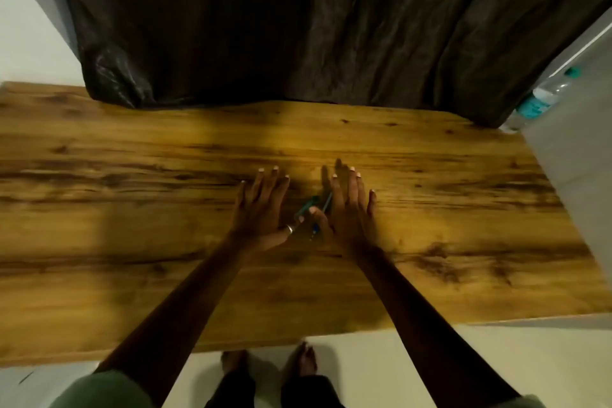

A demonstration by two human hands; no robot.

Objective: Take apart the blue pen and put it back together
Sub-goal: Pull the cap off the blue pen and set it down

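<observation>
The blue pen lies in pieces on the wooden table (132,182), between my two hands. A teal-blue barrel piece (305,208) lies at a slant, a thin refill (328,201) lies beside it, and a small dark blue piece (315,230) sits nearer to me. My left hand (261,209) rests palm down with its fingers spread, and its ringed thumb reaches over the barrel. My right hand (352,209) is also flat with straight fingers, just right of the refill. Neither hand grips a part.
A dark brown curtain (298,26) hangs along the table's far edge. A clear water bottle with a teal label (543,98) stands at the far right corner beside a grey surface. My bare feet (301,361) show on the white floor below the near edge.
</observation>
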